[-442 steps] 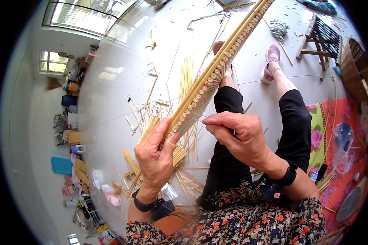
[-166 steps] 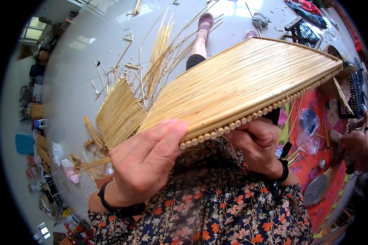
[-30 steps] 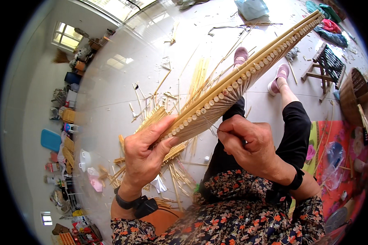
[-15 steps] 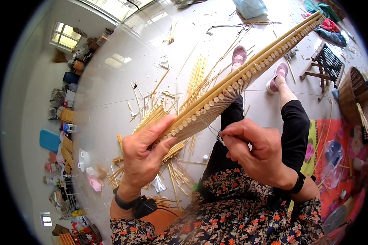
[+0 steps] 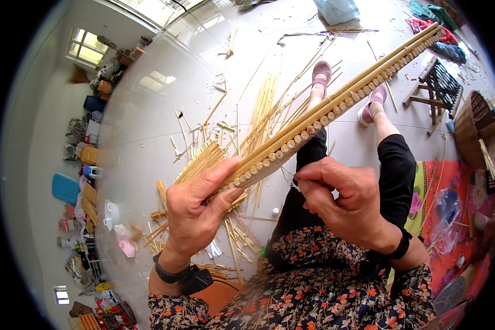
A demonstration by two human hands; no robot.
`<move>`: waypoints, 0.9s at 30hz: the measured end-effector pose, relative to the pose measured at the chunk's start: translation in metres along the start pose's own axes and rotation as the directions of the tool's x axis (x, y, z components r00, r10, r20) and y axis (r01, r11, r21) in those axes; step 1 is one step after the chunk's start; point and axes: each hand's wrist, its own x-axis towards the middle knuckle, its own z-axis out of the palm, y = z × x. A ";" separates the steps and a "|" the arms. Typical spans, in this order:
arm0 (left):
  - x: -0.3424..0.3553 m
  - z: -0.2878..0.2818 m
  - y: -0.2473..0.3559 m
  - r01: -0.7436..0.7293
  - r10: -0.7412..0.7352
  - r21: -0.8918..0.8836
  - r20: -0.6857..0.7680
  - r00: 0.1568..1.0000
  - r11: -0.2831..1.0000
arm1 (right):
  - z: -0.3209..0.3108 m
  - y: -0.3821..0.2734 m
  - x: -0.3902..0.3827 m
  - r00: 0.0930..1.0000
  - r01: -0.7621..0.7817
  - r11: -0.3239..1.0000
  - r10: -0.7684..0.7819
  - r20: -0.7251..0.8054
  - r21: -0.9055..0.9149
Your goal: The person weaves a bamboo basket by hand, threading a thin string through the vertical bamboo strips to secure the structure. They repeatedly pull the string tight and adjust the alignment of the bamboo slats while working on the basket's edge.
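A long panel of thin straw-like stalks [image 5: 291,131], edged by two smooth yellow rods and a row of round cut ends, slants from lower left to upper right. My left hand [image 5: 195,203] grips its near end, thumb below the row of cut ends and fingers over the top rod. Right of it, my right hand [image 5: 344,195] is closed in a pinch on a thin pale thread [image 5: 285,171] that runs to the panel's underside edge. The pinched end of the thread is hidden by the fingers.
Loose stalks [image 5: 263,104] and bundles lie on the tiled floor beyond the panel. At right stand a folding stool [image 5: 435,91], a woven basket [image 5: 473,126] and a red floral cloth [image 5: 456,242]. Household items line the left wall, with a blue lid [image 5: 66,188].
The panel has tilted slightly, its far end now lower and further right, with less of its underside showing. My right hand stays pinched on the thread, nearly in place.
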 end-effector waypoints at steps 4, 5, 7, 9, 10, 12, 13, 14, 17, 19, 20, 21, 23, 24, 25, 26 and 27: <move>-0.001 0.002 0.000 -0.019 0.019 0.002 -0.005 1.000 1.000 | -0.004 -0.003 -0.001 1.000 0.008 1.000 -0.008 0.000 0.002; -0.001 0.002 0.000 -0.026 0.026 0.003 -0.007 1.000 1.000 | -0.007 -0.004 -0.001 0.999 -0.019 1.000 0.019 0.026 -0.004; -0.002 0.003 0.000 -0.018 0.018 -0.012 -0.006 1.000 1.000 | -0.013 -0.007 -0.002 0.998 0.032 0.999 -0.030 0.063 -0.037; -0.002 0.004 -0.001 -0.019 0.019 -0.014 -0.004 1.000 1.000 | -0.014 -0.008 -0.002 0.995 0.043 0.998 -0.038 0.093 -0.052; -0.002 0.004 -0.001 -0.024 0.024 -0.008 -0.003 1.000 1.000 | -0.014 -0.008 -0.002 0.995 0.040 0.998 -0.035 0.093 -0.053; -0.002 0.004 -0.001 -0.035 0.035 0.002 -0.002 0.999 0.999 | -0.011 -0.007 -0.001 0.998 0.020 0.999 -0.018 0.057 -0.030; -0.001 0.004 -0.001 -0.039 0.039 0.006 -0.001 0.999 0.999 | -0.009 -0.007 -0.002 1.000 0.004 1.000 -0.004 0.022 -0.005; -0.001 0.004 -0.001 -0.044 0.044 0.009 0.000 0.999 0.999 | -0.008 -0.006 -0.002 0.999 -0.030 0.999 0.029 0.013 0.024; -0.001 0.004 0.003 -0.037 0.037 0.026 0.007 0.999 0.999 | -0.012 -0.007 -0.003 0.998 -0.017 1.000 0.018 0.068 -0.015; -0.002 0.006 0.007 -0.047 0.045 0.060 0.021 0.999 0.997 | -0.016 -0.008 -0.004 0.995 -0.015 1.000 0.018 0.096 -0.026; -0.003 0.007 0.009 -0.052 0.051 0.060 0.022 0.998 0.997 | -0.018 -0.009 -0.005 0.995 -0.010 0.999 0.014 0.103 -0.032; -0.004 0.010 0.011 -0.086 0.084 0.093 0.020 0.996 0.992 | -0.020 -0.010 -0.006 0.993 -0.059 0.998 0.057 0.103 0.017; -0.007 0.016 0.014 -0.156 0.157 0.127 0.001 0.988 0.980 | -0.022 -0.013 -0.011 0.976 -0.197 0.971 0.181 0.122 0.134; -0.009 0.018 0.015 -0.153 0.153 0.139 0.014 0.988 0.978 | -0.023 -0.015 -0.014 0.972 -0.223 0.963 0.207 0.114 0.151; -0.011 0.019 0.017 -0.151 0.148 0.150 0.028 0.989 0.977 | -0.025 -0.016 -0.018 0.956 -0.288 0.939 0.269 0.118 0.190; -0.013 0.021 0.019 -0.146 0.143 0.145 0.034 0.989 0.979 | -0.026 -0.017 -0.022 0.925 -0.378 0.889 0.353 0.138 0.258; -0.015 0.024 0.020 -0.162 0.158 0.167 0.037 0.987 0.973 | -0.028 -0.017 -0.026 0.905 -0.426 0.846 0.397 0.155 0.320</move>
